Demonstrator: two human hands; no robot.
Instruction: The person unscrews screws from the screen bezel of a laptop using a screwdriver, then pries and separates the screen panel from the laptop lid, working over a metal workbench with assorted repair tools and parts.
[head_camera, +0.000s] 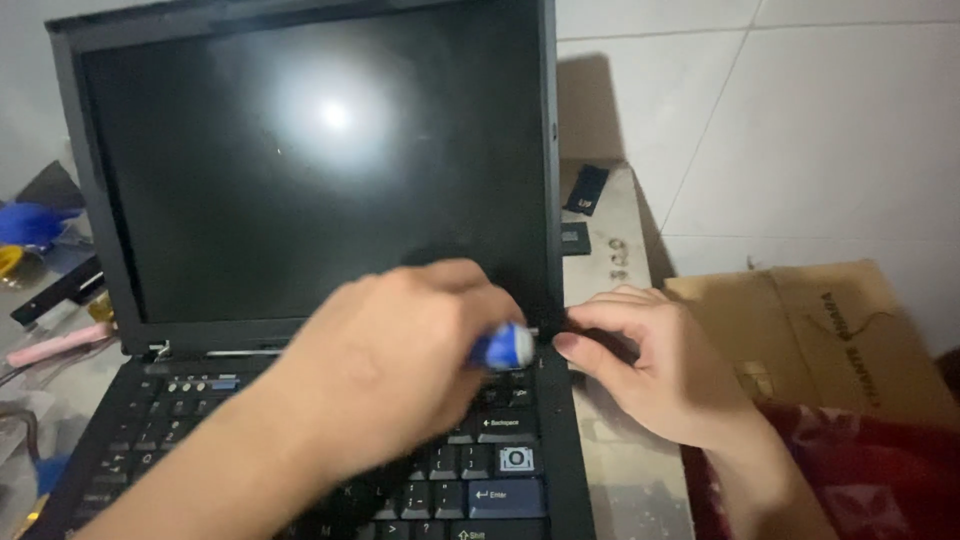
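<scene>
On the desk (620, 470) in front of me stands an open black laptop (300, 200), screen dark apart from a glare spot. My left hand (395, 365) hovers over the upper right of the keyboard (470, 470), fingers curled shut around a tool with a blue and white handle (503, 347); only the handle end shows past my fingers, blurred. My right hand (655, 365) sits at the right hinge corner of the laptop, thumb and forefinger pinched together on a small dark part there; I cannot tell what it is. Just right of that hand lies a brown cardboard box (820, 330). Behind it, two small dark pieces (585, 190) lie on the desk near the white tiled wall (820, 120). Left of the laptop: clutter, including a pink stick (55, 345).
</scene>
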